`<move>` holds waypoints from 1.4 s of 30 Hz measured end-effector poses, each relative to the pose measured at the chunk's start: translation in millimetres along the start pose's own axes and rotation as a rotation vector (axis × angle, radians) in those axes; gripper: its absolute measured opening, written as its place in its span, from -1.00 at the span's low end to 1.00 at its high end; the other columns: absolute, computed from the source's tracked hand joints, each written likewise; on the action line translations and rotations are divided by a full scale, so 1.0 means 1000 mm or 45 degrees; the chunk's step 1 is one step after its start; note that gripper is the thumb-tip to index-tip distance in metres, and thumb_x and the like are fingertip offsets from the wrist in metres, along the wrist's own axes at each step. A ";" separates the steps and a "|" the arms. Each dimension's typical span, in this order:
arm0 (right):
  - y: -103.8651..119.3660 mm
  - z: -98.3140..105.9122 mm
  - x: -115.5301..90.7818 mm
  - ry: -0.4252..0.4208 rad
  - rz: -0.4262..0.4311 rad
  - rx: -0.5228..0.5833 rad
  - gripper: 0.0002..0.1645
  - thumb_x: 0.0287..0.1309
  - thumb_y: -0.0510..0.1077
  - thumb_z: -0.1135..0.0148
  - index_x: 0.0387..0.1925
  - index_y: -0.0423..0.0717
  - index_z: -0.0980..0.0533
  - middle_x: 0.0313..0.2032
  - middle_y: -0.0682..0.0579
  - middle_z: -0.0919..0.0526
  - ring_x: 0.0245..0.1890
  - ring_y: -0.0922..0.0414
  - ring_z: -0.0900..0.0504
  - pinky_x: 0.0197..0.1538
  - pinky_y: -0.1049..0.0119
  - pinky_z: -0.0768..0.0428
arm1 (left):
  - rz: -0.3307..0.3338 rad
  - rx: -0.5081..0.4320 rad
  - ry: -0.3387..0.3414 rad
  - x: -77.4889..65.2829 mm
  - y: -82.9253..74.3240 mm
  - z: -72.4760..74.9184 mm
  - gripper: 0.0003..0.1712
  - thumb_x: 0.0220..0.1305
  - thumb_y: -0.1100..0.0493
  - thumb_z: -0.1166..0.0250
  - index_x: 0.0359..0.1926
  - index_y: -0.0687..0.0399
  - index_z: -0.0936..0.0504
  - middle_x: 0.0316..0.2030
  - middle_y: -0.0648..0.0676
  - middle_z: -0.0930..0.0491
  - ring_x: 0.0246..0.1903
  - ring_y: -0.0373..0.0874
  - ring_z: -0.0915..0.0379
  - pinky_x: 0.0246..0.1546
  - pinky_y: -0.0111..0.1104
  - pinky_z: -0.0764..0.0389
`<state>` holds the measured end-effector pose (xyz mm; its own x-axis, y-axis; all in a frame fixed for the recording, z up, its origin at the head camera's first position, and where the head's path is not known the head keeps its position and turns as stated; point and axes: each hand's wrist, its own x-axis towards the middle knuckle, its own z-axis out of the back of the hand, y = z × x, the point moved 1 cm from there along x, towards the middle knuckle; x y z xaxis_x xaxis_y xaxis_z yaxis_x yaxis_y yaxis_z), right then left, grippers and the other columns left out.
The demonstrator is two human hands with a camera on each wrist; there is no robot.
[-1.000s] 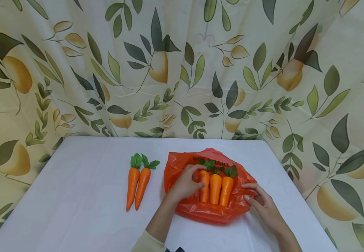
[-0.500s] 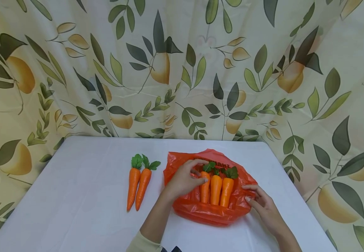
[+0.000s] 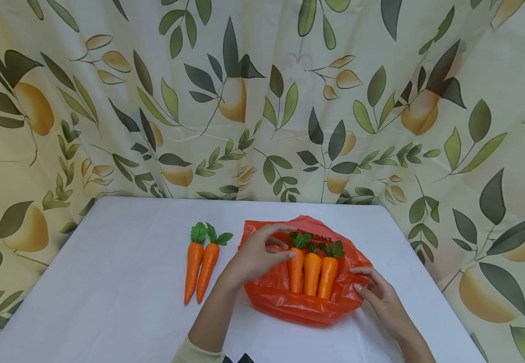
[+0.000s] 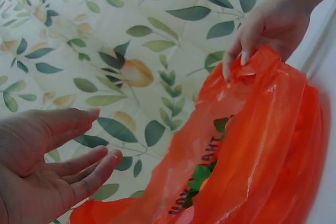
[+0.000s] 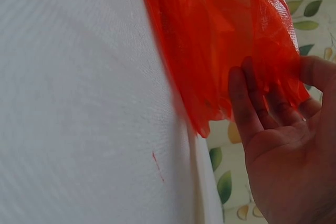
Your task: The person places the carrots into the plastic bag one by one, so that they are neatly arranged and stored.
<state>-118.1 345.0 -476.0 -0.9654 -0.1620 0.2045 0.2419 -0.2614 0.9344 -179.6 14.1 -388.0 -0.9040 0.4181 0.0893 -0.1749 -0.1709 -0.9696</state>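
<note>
A red plastic bag (image 3: 280, 308) with dark lettering lies with its mouth spread. Three orange carrots (image 3: 311, 275) with green leafy tops rest side by side in it. Over the bag's left side hovers my left hand (image 3: 257, 254), its fingers apart and holding nothing, close to the leftmost carrot; the left wrist view shows its palm bare. At the bag's right edge my right hand (image 3: 380, 295) pinches the plastic between thumb and fingers, and the right wrist view shows fingertips behind the film (image 5: 226, 30). Lower ends of the bagged carrots are hidden by the folded rim.
Two more carrots (image 3: 200, 267) lie together on the white table (image 3: 108, 282), left of the bag. Behind the table's far edge hangs a curtain (image 3: 262, 141) printed with fruit and leaves.
My left hand has drawn back to the left, away from the leftmost carrot, and its fingers have spread. The right hand keeps its hold on the bag's edge.
</note>
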 end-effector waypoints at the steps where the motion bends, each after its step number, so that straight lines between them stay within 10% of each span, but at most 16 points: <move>1: 0.000 0.000 0.000 0.000 -0.004 -0.002 -0.64 0.51 -0.35 -0.07 0.24 -0.39 -0.39 0.16 0.09 -0.56 0.01 0.25 -0.61 0.00 0.35 -0.66 | -0.005 0.001 -0.001 -0.001 -0.001 0.002 -0.48 0.30 0.16 -0.49 0.25 -0.27 -0.63 0.08 -0.11 -0.57 0.01 -0.07 -0.56 -0.13 -0.25 -0.70; 23: -0.002 0.000 0.000 -0.029 -0.052 -0.065 -0.63 0.53 -0.29 -0.09 0.26 -0.35 -0.41 0.17 0.17 -0.54 0.02 0.28 -0.60 -0.02 0.36 -0.67 | 0.035 0.096 -0.168 -0.034 0.010 0.074 -0.51 0.30 0.25 -0.47 0.24 -0.05 -0.65 0.15 0.03 -0.60 -0.01 -0.04 -0.57 -0.06 -0.20 -0.68; 33: -0.003 -0.002 0.001 -0.044 -0.066 -0.063 -0.64 0.53 -0.27 -0.10 0.26 -0.31 -0.42 0.21 0.12 -0.52 0.05 0.30 -0.58 -0.01 0.36 -0.66 | 0.169 0.173 -0.243 -0.051 0.040 0.112 -0.56 0.31 0.23 -0.46 0.18 -0.18 -0.68 0.03 -0.02 -0.62 -0.03 -0.01 -0.56 -0.08 -0.10 -0.68; 42: -0.002 -0.002 0.001 -0.039 -0.059 -0.059 -0.64 0.54 -0.27 -0.10 0.25 -0.32 -0.42 0.20 0.14 -0.53 0.03 0.30 -0.60 -0.01 0.36 -0.66 | 0.253 0.167 -0.264 -0.061 0.078 0.149 -0.55 0.36 0.26 -0.39 0.25 0.09 -0.63 0.24 0.20 -0.53 0.10 0.11 -0.50 0.00 -0.02 -0.64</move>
<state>-119.6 344.0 -478.5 -0.9781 -0.1194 0.1707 0.2002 -0.3121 0.9287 -196.2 -157.5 -435.6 -0.9834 0.1766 -0.0416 -0.0233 -0.3502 -0.9364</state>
